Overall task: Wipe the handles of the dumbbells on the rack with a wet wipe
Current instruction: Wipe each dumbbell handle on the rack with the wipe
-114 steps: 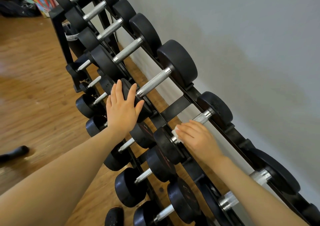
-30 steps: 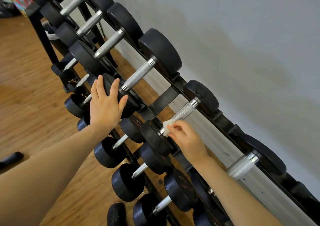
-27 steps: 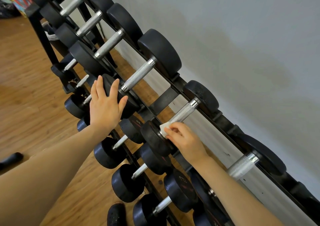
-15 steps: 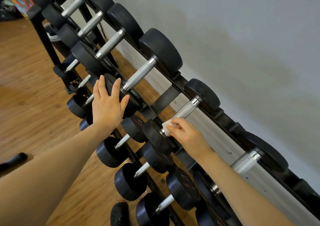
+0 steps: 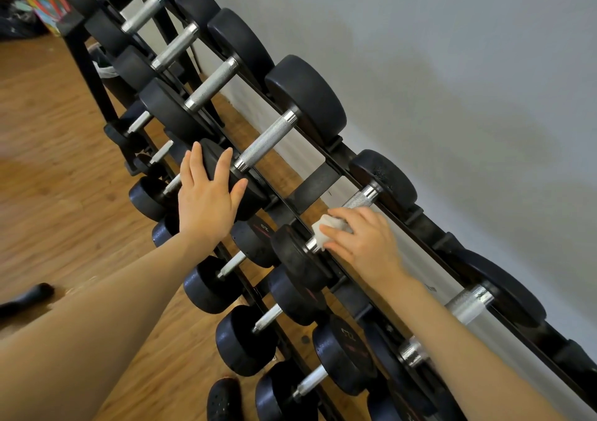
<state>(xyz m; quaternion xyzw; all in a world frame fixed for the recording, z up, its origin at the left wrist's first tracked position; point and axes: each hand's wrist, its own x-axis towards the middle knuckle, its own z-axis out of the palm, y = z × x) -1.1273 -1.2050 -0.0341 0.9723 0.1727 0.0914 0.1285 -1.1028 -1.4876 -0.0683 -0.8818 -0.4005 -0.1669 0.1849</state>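
Note:
A black rack (image 5: pixel 318 183) runs along the wall with several black dumbbells on two tiers. My right hand (image 5: pixel 363 244) holds a white wet wipe (image 5: pixel 323 230) wrapped over the near end of a knurled steel handle (image 5: pixel 358 199) on the top tier. My left hand (image 5: pixel 206 197) lies flat with straight fingers on the black head (image 5: pixel 235 191) of the neighbouring dumbbell, whose handle (image 5: pixel 265 142) is bare.
A grey wall (image 5: pixel 452 65) stands right behind the rack. Wooden floor (image 5: pixel 48 178) lies to the left. A dark shoe (image 5: pixel 224 399) is at the bottom edge, another dark object (image 5: pixel 26 297) at the left. Colourful clutter (image 5: pixel 42 3) sits far back.
My right hand has slid with the wipe a little up the handle from the near head. My left hand stays on the same dumbbell head. The view shifted slightly.

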